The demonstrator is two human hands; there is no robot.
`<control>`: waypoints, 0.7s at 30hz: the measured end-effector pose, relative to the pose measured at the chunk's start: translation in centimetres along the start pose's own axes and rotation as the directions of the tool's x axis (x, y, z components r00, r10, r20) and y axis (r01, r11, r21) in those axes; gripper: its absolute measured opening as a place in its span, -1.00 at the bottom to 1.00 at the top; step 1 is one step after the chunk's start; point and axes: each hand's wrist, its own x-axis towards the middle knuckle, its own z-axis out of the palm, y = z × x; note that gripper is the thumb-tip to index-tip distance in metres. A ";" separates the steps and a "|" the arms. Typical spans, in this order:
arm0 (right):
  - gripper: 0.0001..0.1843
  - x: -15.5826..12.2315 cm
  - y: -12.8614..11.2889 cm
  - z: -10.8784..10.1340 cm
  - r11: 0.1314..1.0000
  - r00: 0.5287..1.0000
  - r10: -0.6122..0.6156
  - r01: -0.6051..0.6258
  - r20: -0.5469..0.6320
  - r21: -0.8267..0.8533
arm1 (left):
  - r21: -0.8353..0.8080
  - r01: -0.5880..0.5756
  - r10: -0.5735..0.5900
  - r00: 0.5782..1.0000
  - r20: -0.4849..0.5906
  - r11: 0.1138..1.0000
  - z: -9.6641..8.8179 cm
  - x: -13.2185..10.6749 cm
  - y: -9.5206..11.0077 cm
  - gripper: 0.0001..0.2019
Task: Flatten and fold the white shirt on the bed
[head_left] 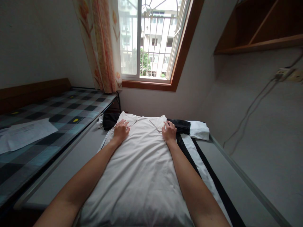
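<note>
A white garment (139,164) stretches lengthwise over the table, wrinkled along its middle. Its far end has a curved opening with two thin cord-like lines; I cannot tell whether it is a top or bottoms. My left hand (121,130) rests on the far left part of the garment, fingers apart and slightly bent. On the far right edge lies my right hand (169,130), its fingers also spread and bent over the cloth. Beneath and beside the garment are black cloth (181,125) and white cloth (199,130), with black and white strips running down the right side.
The grey table (227,167) meets the wall on the right. To the left stands a bed with a checked mattress (52,126) and white papers (28,134) on it. Ahead are a curtain (100,47) and a barred window (155,47). A shelf (260,44) and cable (248,110) hang right.
</note>
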 end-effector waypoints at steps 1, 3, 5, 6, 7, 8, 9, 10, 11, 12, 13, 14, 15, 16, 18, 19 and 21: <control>-0.51 -0.1 0.0 0.1 1.000 0.999 0.015 -0.014 0.043 -0.025 | 0.022 0.005 -0.005 1.000 0.020 1.000 0.1 -0.1 0.0 -0.60; -0.46 -0.4 0.2 0.3 0.997 0.989 0.046 -0.036 0.144 -0.073 | 0.074 0.022 -0.028 0.996 0.084 0.997 0.3 -0.2 -0.1 -0.58; -0.45 -0.5 0.3 0.5 0.993 0.971 0.069 -0.045 0.228 -0.107 | 0.112 0.038 -0.054 0.989 0.139 0.993 0.5 -0.4 -0.1 -0.56; -0.45 -0.5 0.4 0.6 0.992 0.965 0.073 -0.045 0.254 -0.116 | 0.123 0.044 -0.063 0.986 0.155 0.991 0.6 -0.4 -0.2 -0.55; -0.46 -0.6 0.4 0.7 0.992 0.961 0.075 -0.044 0.267 -0.119 | 0.129 0.045 -0.067 0.984 0.167 0.991 0.7 -0.5 -0.2 -0.53; -0.46 -0.5 0.5 0.7 0.992 0.960 0.074 -0.043 0.271 -0.120 | 0.132 0.045 -0.068 0.982 0.176 0.990 0.8 -0.5 -0.2 -0.52; -0.47 -0.5 0.5 0.7 0.992 0.960 0.072 -0.041 0.270 -0.120 | 0.132 0.045 -0.069 0.980 0.185 0.990 0.8 -0.5 -0.2 -0.50; -0.47 -0.5 0.5 0.7 0.992 0.962 0.072 -0.041 0.264 -0.121 | 0.131 0.044 -0.069 0.979 0.193 0.990 0.8 -0.5 -0.2 -0.49; -0.47 -0.5 0.4 0.7 0.991 0.964 0.072 -0.041 0.255 -0.125 | 0.129 0.044 -0.070 0.978 0.198 0.991 0.8 -0.5 -0.2 -0.48; -0.45 -0.4 0.3 0.6 0.991 0.967 0.070 -0.039 0.243 -0.130 | 0.128 0.043 -0.068 0.977 0.200 0.991 0.8 -0.5 -0.1 -0.48; -0.43 -0.4 0.3 0.5 0.990 0.971 0.064 -0.032 0.231 -0.136 | 0.127 0.039 -0.063 0.978 0.198 0.991 0.7 -0.5 -0.1 -0.48; -0.40 -0.4 0.2 0.4 0.990 0.973 0.050 -0.018 0.226 -0.141 | 0.125 0.028 -0.051 0.981 0.188 0.992 0.6 -0.5 0.0 -0.50; -0.37 -0.4 0.0 0.3 0.990 0.972 0.031 0.003 0.232 -0.144 | 0.121 0.010 -0.031 0.984 0.175 0.993 0.5 -0.4 0.0 -0.52; -0.35 -0.3 -0.1 0.3 0.989 0.967 0.007 0.031 0.255 -0.143 | 0.114 -0.013 -0.006 0.987 0.160 0.993 0.5 -0.4 0.1 -0.55; -0.34 -0.3 -0.2 0.2 0.987 0.941 -0.034 0.084 0.337 -0.136 | 0.089 -0.062 0.049 0.988 0.145 0.994 0.4 -0.3 0.1 -0.60; -0.34 -0.3 -0.3 0.2 0.986 0.925 -0.041 0.099 0.379 -0.133 | 0.074 -0.080 0.068 0.987 0.149 0.994 0.4 -0.3 0.1 -0.61; -0.34 -0.3 -0.4 0.2 0.986 0.902 -0.038 0.105 0.429 -0.133 | 0.046 -0.093 0.083 0.981 0.175 0.995 0.6 -0.3 0.1 -0.61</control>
